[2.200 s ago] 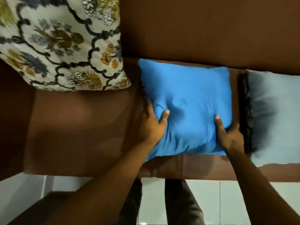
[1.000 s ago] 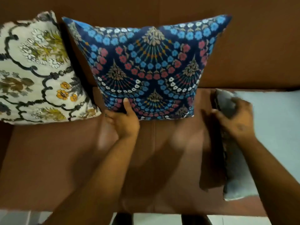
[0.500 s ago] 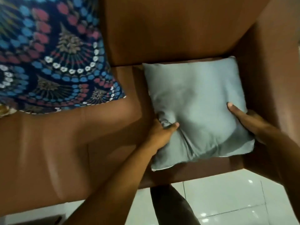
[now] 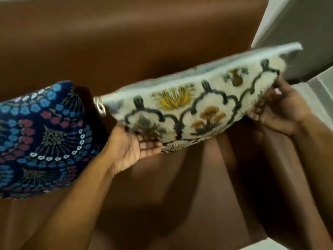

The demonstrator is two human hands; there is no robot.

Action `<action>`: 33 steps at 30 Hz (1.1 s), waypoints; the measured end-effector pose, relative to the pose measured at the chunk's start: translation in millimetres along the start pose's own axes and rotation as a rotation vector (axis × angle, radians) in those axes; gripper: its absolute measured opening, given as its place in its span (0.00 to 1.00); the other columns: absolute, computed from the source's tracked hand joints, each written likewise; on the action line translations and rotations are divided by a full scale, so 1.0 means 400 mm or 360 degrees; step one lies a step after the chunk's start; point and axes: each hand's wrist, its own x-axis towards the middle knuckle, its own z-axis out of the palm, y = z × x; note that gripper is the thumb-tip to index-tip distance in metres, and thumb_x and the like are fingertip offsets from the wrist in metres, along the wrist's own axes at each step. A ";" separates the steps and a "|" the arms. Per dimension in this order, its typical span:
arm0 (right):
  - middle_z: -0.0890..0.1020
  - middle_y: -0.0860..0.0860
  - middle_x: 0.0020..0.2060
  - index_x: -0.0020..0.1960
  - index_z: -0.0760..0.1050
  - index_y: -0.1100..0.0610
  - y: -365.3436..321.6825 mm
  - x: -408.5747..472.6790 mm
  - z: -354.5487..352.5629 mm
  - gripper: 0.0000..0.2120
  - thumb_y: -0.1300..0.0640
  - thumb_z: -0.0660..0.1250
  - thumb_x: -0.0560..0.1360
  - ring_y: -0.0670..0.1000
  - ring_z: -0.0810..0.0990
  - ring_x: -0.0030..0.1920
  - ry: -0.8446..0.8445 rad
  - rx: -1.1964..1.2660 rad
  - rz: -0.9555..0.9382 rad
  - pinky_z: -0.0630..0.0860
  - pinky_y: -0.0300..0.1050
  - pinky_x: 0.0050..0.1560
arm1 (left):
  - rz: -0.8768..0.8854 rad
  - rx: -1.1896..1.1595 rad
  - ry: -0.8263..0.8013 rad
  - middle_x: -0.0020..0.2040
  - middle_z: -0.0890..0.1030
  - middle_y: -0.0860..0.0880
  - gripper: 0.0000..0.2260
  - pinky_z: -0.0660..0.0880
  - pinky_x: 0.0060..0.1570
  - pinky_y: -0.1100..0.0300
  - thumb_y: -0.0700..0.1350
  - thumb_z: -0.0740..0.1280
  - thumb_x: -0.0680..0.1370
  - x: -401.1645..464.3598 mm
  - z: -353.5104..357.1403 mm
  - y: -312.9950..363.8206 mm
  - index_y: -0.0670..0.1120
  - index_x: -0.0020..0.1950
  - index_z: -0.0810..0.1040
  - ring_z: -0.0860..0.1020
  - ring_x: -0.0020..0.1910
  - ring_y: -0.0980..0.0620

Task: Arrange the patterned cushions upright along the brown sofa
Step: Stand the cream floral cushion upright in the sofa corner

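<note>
A cream cushion (image 4: 189, 109) with dark scalloped lines and yellow and orange flowers hangs in the air above the brown sofa (image 4: 126, 42), tilted so its patterned face and pale grey edge show. My left hand (image 4: 131, 148) supports its lower left corner from beneath, palm up. My right hand (image 4: 275, 110) grips its right end. A dark blue cushion (image 4: 39, 141) with blue and red flower fans stands upright against the sofa back at the left, close to the cream cushion's left corner.
The sofa's right armrest (image 4: 281, 186) runs beneath my right forearm. A pale wall (image 4: 297, 24) rises beyond the sofa's right end, and light floor tiles (image 4: 320, 87) show at the right edge. Bare seat (image 4: 162, 195) lies below the lifted cushion.
The grey-backed cushion that lay flat on the seat's right end has been lifted by both hands and turned, so its cream patterned face now shows. The view shifted up.
</note>
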 end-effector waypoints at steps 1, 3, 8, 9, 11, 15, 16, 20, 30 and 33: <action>0.87 0.47 0.40 0.57 0.81 0.50 0.114 -0.072 0.016 0.20 0.36 0.66 0.76 0.47 0.83 0.44 0.0066 -0.0038 -0.0021 0.75 0.47 0.54 | 0.0152 -0.0011 0.0065 0.45 0.85 0.39 0.33 0.85 0.42 0.48 0.66 0.48 0.83 0.023 0.004 -0.009 0.41 0.71 0.73 0.85 0.41 0.41; 0.89 0.49 0.48 0.63 0.78 0.54 0.164 -0.124 0.088 0.23 0.46 0.76 0.72 0.50 0.86 0.49 0.0112 -0.0467 -0.0004 0.79 0.48 0.49 | 0.0540 0.0109 0.0156 0.37 0.82 0.46 0.22 0.84 0.41 0.53 0.59 0.50 0.86 0.036 -0.007 -0.044 0.45 0.60 0.76 0.82 0.40 0.43; 0.81 0.62 0.62 0.68 0.74 0.68 0.308 -0.037 0.034 0.20 0.69 0.69 0.76 0.59 0.80 0.63 0.0368 -0.1110 -0.0264 0.77 0.45 0.54 | 0.0833 0.0909 0.0541 0.72 0.72 0.48 0.37 0.74 0.71 0.45 0.56 0.75 0.68 0.045 -0.041 -0.115 0.65 0.74 0.62 0.75 0.70 0.52; 0.82 0.60 0.62 0.69 0.74 0.67 0.349 -0.030 0.017 0.25 0.73 0.71 0.73 0.57 0.81 0.61 0.0229 -0.1136 -0.0252 0.80 0.39 0.52 | 0.0883 0.1013 0.0519 0.74 0.70 0.49 0.42 0.70 0.75 0.45 0.60 0.78 0.65 0.041 -0.034 -0.119 0.71 0.72 0.58 0.72 0.73 0.53; 0.81 0.50 0.58 0.71 0.71 0.61 0.417 -0.002 -0.023 0.37 0.79 0.74 0.66 0.52 0.81 0.58 0.0053 -0.1154 -0.0163 0.80 0.30 0.46 | 0.0974 0.1156 0.0493 0.74 0.71 0.52 0.49 0.67 0.77 0.46 0.69 0.80 0.58 0.054 0.000 -0.106 0.73 0.70 0.53 0.70 0.74 0.55; 0.79 0.47 0.63 0.75 0.69 0.55 0.488 0.011 -0.021 0.41 0.62 0.82 0.66 0.57 0.80 0.64 0.0117 -0.0967 0.0142 0.79 0.55 0.64 | 0.1276 0.1277 0.0390 0.78 0.67 0.52 0.62 0.70 0.75 0.43 0.67 0.82 0.59 0.080 0.116 -0.009 0.57 0.81 0.47 0.68 0.77 0.54; 0.78 0.49 0.65 0.76 0.68 0.56 0.512 0.007 -0.020 0.39 0.61 0.81 0.68 0.56 0.80 0.62 0.0142 -0.0839 0.0205 0.79 0.55 0.63 | 0.1375 0.1361 0.0364 0.80 0.64 0.51 0.63 0.69 0.75 0.43 0.66 0.82 0.61 0.080 0.157 0.028 0.58 0.82 0.44 0.66 0.78 0.55; 0.83 0.52 0.61 0.64 0.76 0.50 0.601 -0.099 0.055 0.28 0.45 0.76 0.66 0.45 0.82 0.50 0.0129 -0.0382 0.0441 0.79 0.39 0.45 | 0.1690 0.1910 0.0503 0.75 0.63 0.47 0.53 0.74 0.69 0.42 0.69 0.75 0.68 0.096 0.310 0.153 0.61 0.82 0.44 0.71 0.72 0.48; 0.82 0.57 0.40 0.57 0.82 0.60 0.693 -0.121 0.165 0.33 0.31 0.66 0.73 0.54 0.77 0.32 0.0512 0.0047 0.1007 0.73 0.42 0.33 | 0.1539 0.2094 0.0305 0.81 0.50 0.52 0.56 0.62 0.77 0.37 0.62 0.70 0.63 0.110 0.264 0.124 0.65 0.80 0.35 0.54 0.80 0.48; 0.82 0.58 0.45 0.57 0.77 0.63 0.692 -0.127 0.167 0.31 0.36 0.73 0.71 0.56 0.79 0.39 0.0748 0.0022 0.0823 0.78 0.45 0.32 | 0.1713 0.2051 0.0425 0.80 0.51 0.47 0.54 0.58 0.79 0.40 0.56 0.74 0.63 0.104 0.233 0.135 0.55 0.82 0.47 0.51 0.77 0.53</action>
